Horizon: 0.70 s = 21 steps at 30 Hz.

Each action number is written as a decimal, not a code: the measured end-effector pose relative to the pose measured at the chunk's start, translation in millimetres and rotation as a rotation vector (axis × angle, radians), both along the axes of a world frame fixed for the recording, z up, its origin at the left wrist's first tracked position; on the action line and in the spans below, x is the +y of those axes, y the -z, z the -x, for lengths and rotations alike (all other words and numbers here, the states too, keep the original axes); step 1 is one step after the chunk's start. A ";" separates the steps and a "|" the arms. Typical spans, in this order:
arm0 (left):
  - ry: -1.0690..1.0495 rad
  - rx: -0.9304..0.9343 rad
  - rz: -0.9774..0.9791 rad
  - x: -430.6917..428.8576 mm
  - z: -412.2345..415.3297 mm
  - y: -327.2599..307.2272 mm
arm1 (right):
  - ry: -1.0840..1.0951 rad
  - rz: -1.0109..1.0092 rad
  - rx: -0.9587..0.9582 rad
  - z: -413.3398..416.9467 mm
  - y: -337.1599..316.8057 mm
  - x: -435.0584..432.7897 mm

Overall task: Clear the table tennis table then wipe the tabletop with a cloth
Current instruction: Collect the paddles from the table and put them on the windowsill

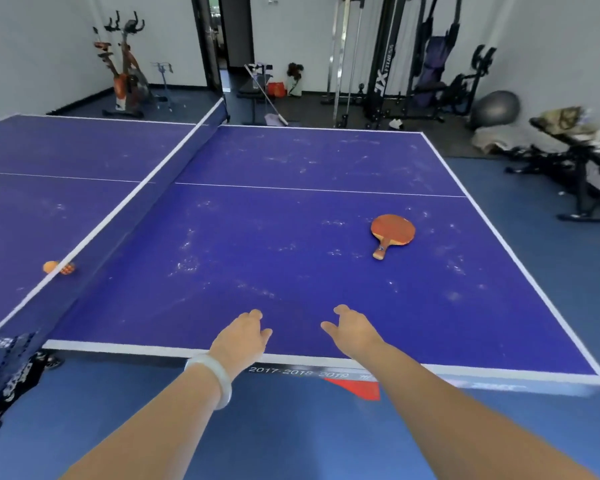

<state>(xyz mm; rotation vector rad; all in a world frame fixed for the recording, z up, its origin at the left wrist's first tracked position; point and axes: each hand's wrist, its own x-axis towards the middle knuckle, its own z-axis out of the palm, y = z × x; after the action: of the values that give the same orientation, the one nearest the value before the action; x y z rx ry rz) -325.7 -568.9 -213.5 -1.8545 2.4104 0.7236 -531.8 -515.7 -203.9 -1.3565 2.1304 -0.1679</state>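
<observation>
Hands (240,337) (353,332) loose over near table edge (291,359); paddle (392,232) well apart, rt.

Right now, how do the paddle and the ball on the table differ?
The paddle lies flat on the right half, far from the net; the ball sits on the left half, close beside the net. The paddle is larger, with a red face and a handle; the ball is small, round, orange. Both rest on the tabletop, untouched.

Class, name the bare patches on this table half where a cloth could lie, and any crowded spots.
Bare: between net and paddle; beyond the centre line to the far edge. Occupied: paddle near the right edge; ball beside the net.
</observation>
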 end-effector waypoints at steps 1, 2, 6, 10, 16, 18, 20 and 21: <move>0.031 -0.007 -0.011 -7.6 9.7 3.6 | 0.034 -0.015 0.003 9.4 4.2 -0.7; 0.061 -0.012 -0.024 -15.1 19.6 7.1 | 0.066 -0.025 0.005 19.3 8.4 -1.7; 0.163 -0.013 -0.061 -46.8 64.5 17.2 | 0.204 -0.025 -0.037 63.8 22.0 -13.8; 0.193 -0.017 -0.069 -77.9 110.5 27.6 | 0.302 -0.038 -0.078 111.8 35.6 -40.9; 0.158 -0.036 -0.100 -128.9 166.9 39.7 | 0.441 -0.040 -0.148 186.9 55.8 -111.2; 0.135 -0.044 -0.096 -147.3 178.3 45.3 | 0.502 -0.032 -0.179 206.6 62.7 -141.6; 0.124 -0.057 -0.097 -163.6 187.5 53.9 | 0.564 -0.035 -0.198 222.0 71.7 -171.5; 0.122 -0.069 -0.105 -169.8 191.6 57.5 | 0.604 -0.031 -0.215 227.6 77.0 -185.0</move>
<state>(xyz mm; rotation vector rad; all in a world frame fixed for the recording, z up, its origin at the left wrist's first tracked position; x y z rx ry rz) -517.2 -738.8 -271.0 -1.6500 2.3695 0.7487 -759.4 -700.7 -280.9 -0.6073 2.2772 -0.4929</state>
